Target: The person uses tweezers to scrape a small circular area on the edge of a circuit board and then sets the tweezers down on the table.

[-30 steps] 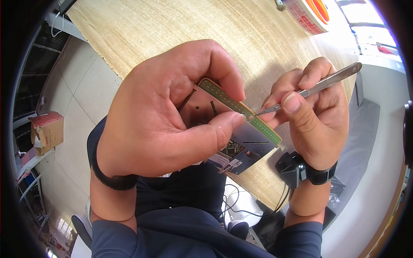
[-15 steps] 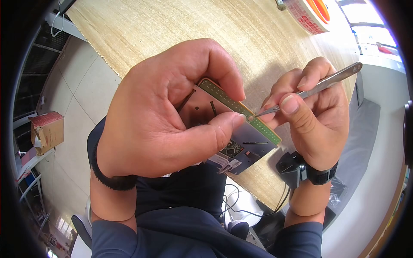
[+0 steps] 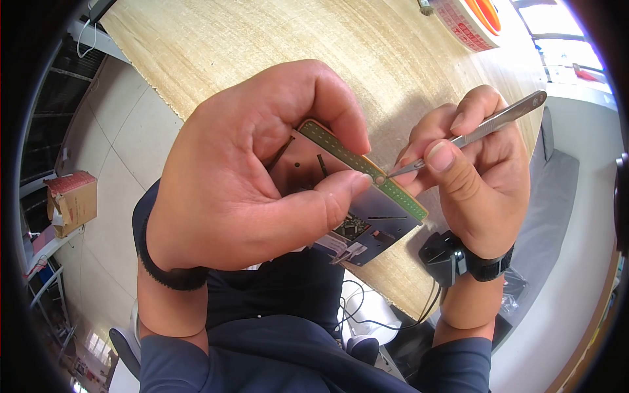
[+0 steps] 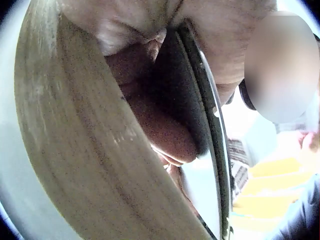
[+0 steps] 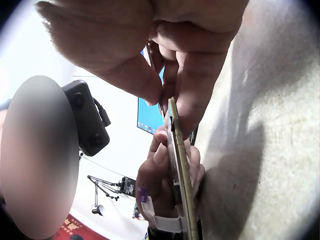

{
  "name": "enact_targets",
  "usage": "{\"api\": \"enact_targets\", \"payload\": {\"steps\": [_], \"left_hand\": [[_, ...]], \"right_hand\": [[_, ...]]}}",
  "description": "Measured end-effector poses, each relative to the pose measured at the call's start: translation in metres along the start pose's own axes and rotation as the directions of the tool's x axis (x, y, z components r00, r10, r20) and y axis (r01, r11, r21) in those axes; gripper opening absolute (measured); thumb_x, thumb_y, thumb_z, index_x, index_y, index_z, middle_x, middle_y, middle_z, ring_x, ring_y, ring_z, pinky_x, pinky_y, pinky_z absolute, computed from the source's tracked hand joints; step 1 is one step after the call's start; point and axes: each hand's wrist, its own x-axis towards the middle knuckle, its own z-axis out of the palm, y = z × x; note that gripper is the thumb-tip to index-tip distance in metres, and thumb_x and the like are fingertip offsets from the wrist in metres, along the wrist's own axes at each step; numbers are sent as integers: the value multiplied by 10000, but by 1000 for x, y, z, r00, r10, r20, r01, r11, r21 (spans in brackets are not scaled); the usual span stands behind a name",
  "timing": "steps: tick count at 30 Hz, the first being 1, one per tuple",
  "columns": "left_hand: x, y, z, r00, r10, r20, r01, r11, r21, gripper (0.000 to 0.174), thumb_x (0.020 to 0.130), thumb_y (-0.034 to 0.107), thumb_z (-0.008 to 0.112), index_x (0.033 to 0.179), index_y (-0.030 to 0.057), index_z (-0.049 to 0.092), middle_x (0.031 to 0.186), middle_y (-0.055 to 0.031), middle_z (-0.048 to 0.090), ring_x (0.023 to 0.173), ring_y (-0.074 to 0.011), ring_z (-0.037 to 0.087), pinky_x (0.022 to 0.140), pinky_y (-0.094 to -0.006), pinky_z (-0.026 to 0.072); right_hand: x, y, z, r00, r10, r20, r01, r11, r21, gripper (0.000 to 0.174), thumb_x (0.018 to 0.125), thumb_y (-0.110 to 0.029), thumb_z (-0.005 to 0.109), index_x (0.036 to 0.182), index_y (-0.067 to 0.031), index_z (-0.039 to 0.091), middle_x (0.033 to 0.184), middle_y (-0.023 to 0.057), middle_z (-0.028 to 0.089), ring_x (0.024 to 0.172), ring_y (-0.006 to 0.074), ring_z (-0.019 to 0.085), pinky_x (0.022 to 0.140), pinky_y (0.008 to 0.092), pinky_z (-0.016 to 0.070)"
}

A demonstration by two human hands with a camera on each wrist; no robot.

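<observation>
1. Slightly leftward in the head view, your board (image 3: 373, 209), tool (image 3: 504, 117) and right hand (image 3: 481, 171) have shifted together since half a second ago; the tip's place on the board looks unchanged.
2. Your left hand (image 3: 239, 177) grips the board up over the near edge of the tabletop (image 3: 216, 59), clear of the wood: thumb on its face, forefinger bent to its outer edge, other fingers mostly hidden.
3. Your right thumb and fingers pinch the tool; you have fingers behind the board's edge too, but whether they touch it, I cannot tell.
4. Key relation: the tool's long axis crosses that of the green strip (image 3: 403, 196), its tip just beside the round spot (image 3: 379, 179). Contact is too fine to judge.
5. Your left thumb is the nearer digit, just beside that spot; your right fingers sit farther off, toward the tabletop's right edge.
</observation>
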Motion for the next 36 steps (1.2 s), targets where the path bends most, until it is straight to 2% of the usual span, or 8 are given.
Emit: {"api": "enact_targets", "payload": {"steps": [5, 36], "left_hand": [[0, 2, 0, 1000, -18, 1, 18, 1000, 16, 302, 738, -109, 645, 996, -23, 512, 935, -61, 514, 800, -58, 553, 639, -155, 507], [0, 1, 0, 1000, -21, -15, 21, 1000, -3, 301, 727, -106, 651, 981, -9, 523, 926, -55, 521, 807, -63, 555, 632, -155, 506]], "right_hand": [[-1, -1, 1, 1000, -2, -19, 2, 1000, -4, 262, 860, -78, 647, 964, -65, 407, 804, 162, 594, 684, 194, 655, 552, 217, 548], [-1, -1, 1, 1000, 15, -1, -15, 1000, 13, 246, 842, -26, 641, 955, -48, 424, 781, 148, 592, 711, 192, 648, 564, 214, 536]]}}
